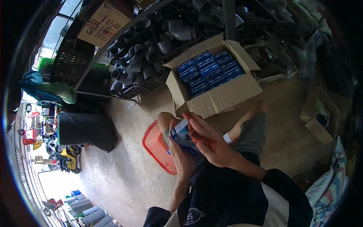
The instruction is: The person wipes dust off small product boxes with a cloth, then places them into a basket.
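My left hand is wrapped round a small blue and white box above my lap. A reddish-brown cloth is gripped in my right hand, close against the right side of that box; whether it touches is hard to see. Just left of my hands stands a red plastic basket, partly hidden by my left arm and leg. In front of me an open cardboard carton holds several blue boxes packed in rows.
Grey pipe fittings fill crates and shelving behind the carton. A printed cardboard box sits at upper left, above a dark mesh roll. At right lies another open carton near a striped sack.
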Demonstrator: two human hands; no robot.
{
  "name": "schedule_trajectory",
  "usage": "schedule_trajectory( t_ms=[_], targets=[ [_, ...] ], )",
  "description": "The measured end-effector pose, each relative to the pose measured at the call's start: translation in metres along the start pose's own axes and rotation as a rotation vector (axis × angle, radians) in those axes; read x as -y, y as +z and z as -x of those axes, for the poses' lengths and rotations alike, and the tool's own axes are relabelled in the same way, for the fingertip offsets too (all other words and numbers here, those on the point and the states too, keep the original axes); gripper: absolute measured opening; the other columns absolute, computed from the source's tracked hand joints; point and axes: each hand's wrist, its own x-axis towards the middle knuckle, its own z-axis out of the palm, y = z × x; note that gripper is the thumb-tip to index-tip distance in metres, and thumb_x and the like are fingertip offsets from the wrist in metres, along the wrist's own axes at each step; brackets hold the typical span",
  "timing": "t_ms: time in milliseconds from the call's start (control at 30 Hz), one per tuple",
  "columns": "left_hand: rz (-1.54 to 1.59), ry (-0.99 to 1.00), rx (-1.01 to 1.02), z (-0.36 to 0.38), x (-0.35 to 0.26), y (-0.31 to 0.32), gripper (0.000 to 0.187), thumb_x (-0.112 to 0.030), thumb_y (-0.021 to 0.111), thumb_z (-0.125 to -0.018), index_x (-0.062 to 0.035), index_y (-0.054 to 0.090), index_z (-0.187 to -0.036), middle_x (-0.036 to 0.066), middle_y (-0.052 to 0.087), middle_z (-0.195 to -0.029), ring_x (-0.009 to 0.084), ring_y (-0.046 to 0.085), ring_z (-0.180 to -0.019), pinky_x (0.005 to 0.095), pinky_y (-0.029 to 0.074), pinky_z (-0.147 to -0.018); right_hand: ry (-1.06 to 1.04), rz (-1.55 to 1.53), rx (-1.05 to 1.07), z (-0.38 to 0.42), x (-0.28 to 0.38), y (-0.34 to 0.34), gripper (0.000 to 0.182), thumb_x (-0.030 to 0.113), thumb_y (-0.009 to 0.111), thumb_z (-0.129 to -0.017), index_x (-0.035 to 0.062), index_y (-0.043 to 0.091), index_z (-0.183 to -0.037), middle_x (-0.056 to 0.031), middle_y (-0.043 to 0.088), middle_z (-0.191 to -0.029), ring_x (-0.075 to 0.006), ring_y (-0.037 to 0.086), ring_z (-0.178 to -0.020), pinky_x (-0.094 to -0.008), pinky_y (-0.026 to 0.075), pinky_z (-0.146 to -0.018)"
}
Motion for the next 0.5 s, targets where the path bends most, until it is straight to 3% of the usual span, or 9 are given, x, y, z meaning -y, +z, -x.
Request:
schedule_trajectory(
  t_ms=[33,67,167,200,300,333,433,467,500],
  targets=[
    [0.04,0.054,-0.039,0.002,0.001,0.005,0.068,-0.054,0.025,-0.106,-0.005,0.026,-0.152,0.018,0.041,-0.147,0.0275,0.045,-0.134,0.0398,0.036,-0.113,-0.052,0.22,0.03,-0.001,0.004,-0.001,0.066,0.018,0.052,-0.101,0.0105,0.019,-0.158,-0.0195,0.015,-0.162,-0.0381,0.019,-0.15,-0.0492,0.026,-0.119],
    [0.079,0.11,-0.076,0.003,0.001,0.008,0.065,-0.052,0.024,-0.107,-0.0037,0.029,-0.151,0.018,0.042,-0.145,0.0274,0.047,-0.133,0.0397,0.037,-0.113,-0.046,0.243,0.035,0.001,0.004,0.001,0.065,0.02,0.053,-0.101,0.0108,0.021,-0.158,-0.0191,0.015,-0.163,-0.0393,0.019,-0.149,-0.0504,0.026,-0.118],
    [-0.48,0.23,-0.152,-0.006,0.001,-0.004,0.061,-0.048,0.023,-0.108,-0.0003,0.041,-0.141,0.018,0.05,-0.135,0.0268,0.051,-0.126,0.04,0.039,-0.11,-0.03,0.295,0.052,0.012,0.006,0.016,0.064,0.025,0.054,-0.101,0.0111,0.026,-0.157,-0.0185,0.016,-0.162,-0.0422,0.017,-0.149,-0.0535,0.026,-0.118],
    [-0.479,0.164,-0.199,-0.018,0.001,-0.013,0.069,-0.061,0.03,-0.103,-0.0028,0.05,-0.134,0.013,0.06,-0.122,0.0258,0.06,-0.112,0.0365,0.049,-0.097,-0.023,0.304,0.066,0.017,0.01,0.02,0.064,0.026,0.054,-0.1,0.0109,0.027,-0.156,-0.0185,0.016,-0.162,-0.0427,0.017,-0.149,-0.0543,0.026,-0.118],
    [0.12,-0.104,-0.152,-0.045,-0.003,-0.046,0.065,-0.056,0.031,-0.105,0.0012,0.056,-0.122,0.016,0.061,-0.115,0.0254,0.061,-0.108,0.0396,0.05,-0.092,-0.031,0.373,0.152,0.031,0.025,0.03,0.064,0.029,0.054,-0.1,0.01,0.027,-0.156,-0.0195,0.019,-0.161,-0.0434,0.016,-0.149,-0.0559,0.026,-0.117],
    [0.022,-0.028,-0.259,-0.04,-0.027,-0.014,0.065,-0.057,0.032,-0.104,0.0013,0.058,-0.118,0.016,0.062,-0.111,0.025,0.064,-0.101,0.0392,0.052,-0.087,-0.038,0.403,0.183,0.032,0.028,0.032,0.065,0.03,0.054,-0.1,0.0097,0.028,-0.156,-0.02,0.02,-0.161,-0.0435,0.016,-0.149,-0.0562,0.026,-0.117],
    [-0.484,0.047,-0.186,-0.023,-0.015,-0.017,0.057,-0.05,0.039,-0.105,0.0011,0.053,-0.125,0.019,0.061,-0.117,0.03,0.061,-0.108,0.0427,0.05,-0.091,-0.064,0.402,0.07,0.022,0.022,0.032,0.064,0.019,0.06,-0.096,0.0069,0.033,-0.153,-0.021,0.016,-0.162,-0.0452,0.009,-0.15,-0.056,0.02,-0.119],
    [-1.082,0.324,-0.108,-0.019,0.028,-0.048,0.051,-0.039,0.047,-0.103,-0.0002,0.044,-0.136,0.022,0.057,-0.126,0.0374,0.056,-0.116,0.046,0.047,-0.095,-0.045,0.399,0.068,0.013,0.022,0.027,0.064,0.02,0.06,-0.096,0.0064,0.033,-0.153,-0.0212,0.017,-0.162,-0.0452,0.01,-0.15,-0.0556,0.021,-0.119],
    [-1.207,0.418,-0.104,-0.01,0.029,-0.044,0.051,-0.036,0.048,-0.102,-0.0006,0.042,-0.138,0.023,0.055,-0.128,0.0395,0.054,-0.118,0.0468,0.046,-0.096,-0.024,0.395,0.065,0.003,0.023,0.021,0.064,0.021,0.061,-0.096,0.006,0.033,-0.152,-0.0214,0.018,-0.162,-0.0452,0.011,-0.15,-0.0551,0.021,-0.119]
  ],
)
